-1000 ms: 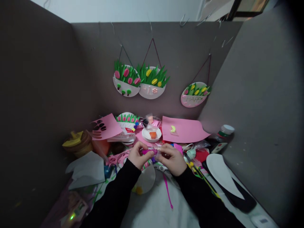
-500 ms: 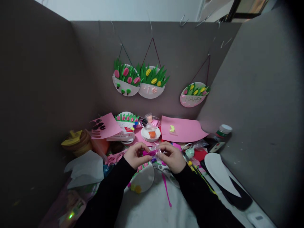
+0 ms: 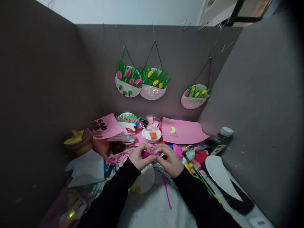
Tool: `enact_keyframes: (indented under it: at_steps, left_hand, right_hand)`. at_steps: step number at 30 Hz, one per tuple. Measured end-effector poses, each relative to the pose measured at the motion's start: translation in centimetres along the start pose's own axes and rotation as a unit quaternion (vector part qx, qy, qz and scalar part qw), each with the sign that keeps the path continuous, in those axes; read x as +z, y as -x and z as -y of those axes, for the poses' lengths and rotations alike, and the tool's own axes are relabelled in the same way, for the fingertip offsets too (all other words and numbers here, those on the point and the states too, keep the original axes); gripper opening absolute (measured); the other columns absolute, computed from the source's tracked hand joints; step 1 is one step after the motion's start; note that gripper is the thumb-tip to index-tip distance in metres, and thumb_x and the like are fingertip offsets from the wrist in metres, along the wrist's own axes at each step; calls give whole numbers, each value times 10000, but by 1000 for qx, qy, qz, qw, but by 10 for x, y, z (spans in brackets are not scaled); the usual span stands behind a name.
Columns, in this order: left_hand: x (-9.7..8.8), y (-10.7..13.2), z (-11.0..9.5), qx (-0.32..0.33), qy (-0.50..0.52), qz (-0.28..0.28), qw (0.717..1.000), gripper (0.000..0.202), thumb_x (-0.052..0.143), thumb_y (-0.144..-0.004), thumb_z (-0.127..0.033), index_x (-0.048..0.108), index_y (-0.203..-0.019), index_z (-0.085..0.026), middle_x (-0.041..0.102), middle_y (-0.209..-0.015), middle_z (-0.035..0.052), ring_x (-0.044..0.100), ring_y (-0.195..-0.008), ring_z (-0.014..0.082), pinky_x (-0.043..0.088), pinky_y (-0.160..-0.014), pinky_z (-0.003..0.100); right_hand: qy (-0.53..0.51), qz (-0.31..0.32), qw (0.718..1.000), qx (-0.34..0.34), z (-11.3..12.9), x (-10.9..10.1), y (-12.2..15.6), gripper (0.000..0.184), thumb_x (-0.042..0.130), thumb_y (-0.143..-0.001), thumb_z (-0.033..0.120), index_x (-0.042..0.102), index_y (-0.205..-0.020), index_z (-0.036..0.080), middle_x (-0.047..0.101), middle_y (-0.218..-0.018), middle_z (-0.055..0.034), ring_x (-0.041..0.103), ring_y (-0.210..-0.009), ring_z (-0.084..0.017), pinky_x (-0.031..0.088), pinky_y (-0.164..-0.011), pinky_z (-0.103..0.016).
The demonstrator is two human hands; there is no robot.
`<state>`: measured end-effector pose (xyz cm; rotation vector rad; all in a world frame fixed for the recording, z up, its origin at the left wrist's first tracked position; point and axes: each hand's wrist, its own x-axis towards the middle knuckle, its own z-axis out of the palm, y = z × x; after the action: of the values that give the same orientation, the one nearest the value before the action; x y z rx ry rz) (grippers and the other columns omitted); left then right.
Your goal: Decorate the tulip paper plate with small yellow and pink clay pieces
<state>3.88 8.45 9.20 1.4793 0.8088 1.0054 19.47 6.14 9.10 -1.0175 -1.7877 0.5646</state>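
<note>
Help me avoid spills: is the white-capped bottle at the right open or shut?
Shut: the white cap sits over the top of the bottle. How tightly it is fastened, I cannot tell.

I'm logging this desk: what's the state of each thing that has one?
left hand, fingers closed on magenta item
right hand, fingers closed on magenta item
magenta item, held between both hands
three flower plates, hung up
bottle, capped
green indicator light, lit
small white plate, bearing an orange piece
</note>
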Motion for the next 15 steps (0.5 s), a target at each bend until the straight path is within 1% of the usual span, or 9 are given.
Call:
enact_keyframes:
  at_steps: [3, 5, 6, 8, 10, 11, 12, 13, 15]
  left_hand:
    - [3, 0, 3, -24, 62, -4, 998, 411, 706, -605, -374, 350, -634, -171, 484, -569, -60, 478, -474, 60, 372, -471, 196]
    - [2, -2, 5, -37, 86, -15, 995, 450, 724, -584, -363, 316, -602, -176, 460, -518, -78, 479, -435, 58, 374, -447, 193]
    - [1, -2, 5, -41, 97, -20, 994, 462, 731, -577, -355, 305, -592, -176, 462, -508, -80, 476, -425, 54, 376, -440, 191]
    - [-3, -4, 6, -47, 113, -30, 992, 468, 734, -580, -342, 297, -588, -176, 471, -498, -80, 478, -424, 52, 387, -438, 190]
    - [-7, -6, 7, -57, 126, -39, 990, 468, 738, -578, -332, 298, -602, -176, 473, -498, -83, 499, -445, 60, 413, -448, 194]
    - [-8, -7, 7, -67, 131, -42, 988, 471, 743, -571, -331, 300, -616, -178, 480, -504, -82, 518, -463, 71, 426, -450, 199]
    - [-8, -7, 8, -76, 137, -47, 986, 474, 750, -558, -333, 308, -636, -181, 490, -515, -81, 538, -479, 84, 435, -448, 203]
    - [-8, -7, 8, -84, 146, -53, 984, 476, 756, -546, -339, 321, -664, -183, 504, -533, -79, 553, -491, 95, 442, -441, 204]
    - [-6, -7, 7, -94, 165, -60, 980, 478, 760, -533, -350, 361, -739, -185, 533, -584, -70, 567, -506, 104, 451, -431, 207]
  right_hand:
    - [18, 12, 999, -40, 4, 2, 0, 88, 474, -776, 165, 554, -800, 191, 566, -897, -67, 534, -891, -194, 433, -776, -324]
    - [34, -5, 998, -43, 4, -1, 1, 100, 463, -791, 172, 556, -819, 196, 563, -911, -73, 530, -896, -204, 429, -777, -336]
    - [41, -29, 998, -35, 3, -5, 0, 94, 470, -796, 181, 561, -814, 197, 563, -917, -76, 529, -900, -210, 430, -773, -339]
    - [28, -115, 993, 7, -1, -15, -1, 72, 499, -801, 218, 568, -805, 197, 572, -891, -75, 541, -872, -210, 444, -724, -330]
    - [-56, -224, 971, 64, -6, -25, -3, 99, 524, -804, 284, 558, -827, 194, 585, -826, -59, 565, -758, -183, 451, -588, -283]
    - [-122, -264, 952, 90, -8, -29, -4, 131, 527, -805, 316, 550, -848, 195, 592, -818, -53, 569, -694, -163, 433, -515, -252]
    - [-192, -287, 932, 112, -9, -32, -5, 160, 531, -802, 341, 543, -871, 196, 600, -833, -51, 570, -647, -145, 411, -465, -227]
    - [-259, -292, 911, 134, -10, -33, -6, 182, 541, -794, 353, 540, -892, 200, 608, -861, -51, 573, -624, -133, 398, -440, -212]
    - [-362, -266, 876, 176, -11, -30, -8, 211, 589, -748, 337, 550, -911, 209, 617, -924, -53, 594, -654, -136, 428, -465, -219]
